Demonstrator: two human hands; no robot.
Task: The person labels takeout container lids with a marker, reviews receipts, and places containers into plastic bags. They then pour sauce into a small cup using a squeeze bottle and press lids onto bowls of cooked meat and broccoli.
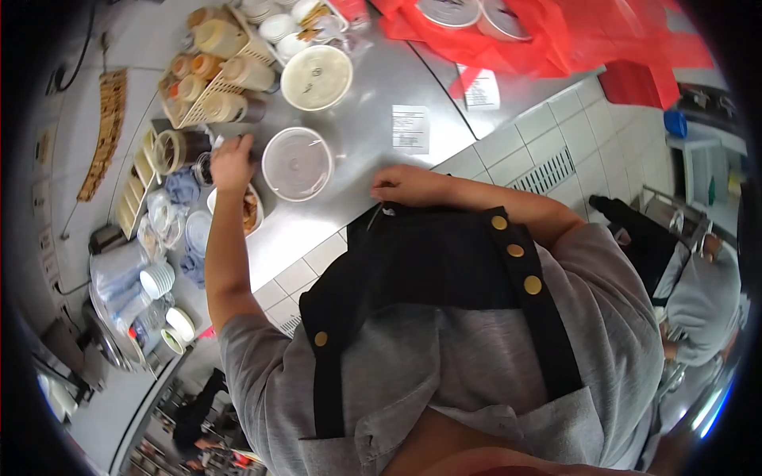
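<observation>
My left hand [232, 165] reaches over the steel counter with its fingers bent downward, close to a brown-filled container [171, 151]. What its fingertips grip, if anything, is hidden. Below that wrist, a white dish of brown food [251, 210] is partly covered by my forearm. A round tub with a clear lid [298, 163] stands just right of this hand, and a second lidded tub with writing on its lid [316, 78] is behind it. My right hand [409, 186] is curled at the counter's front edge, against my black apron [429, 258]. A thin, pale strip shows under its fingers.
A basket of sauce bottles [186, 119] stands at the back left. Printed slips [410, 129] lie on the counter [361, 135]. Red bags [548, 36] hold round tubs at the back right. Stacked white bowls [157, 279] sit left. Another person [702, 309] is at the right.
</observation>
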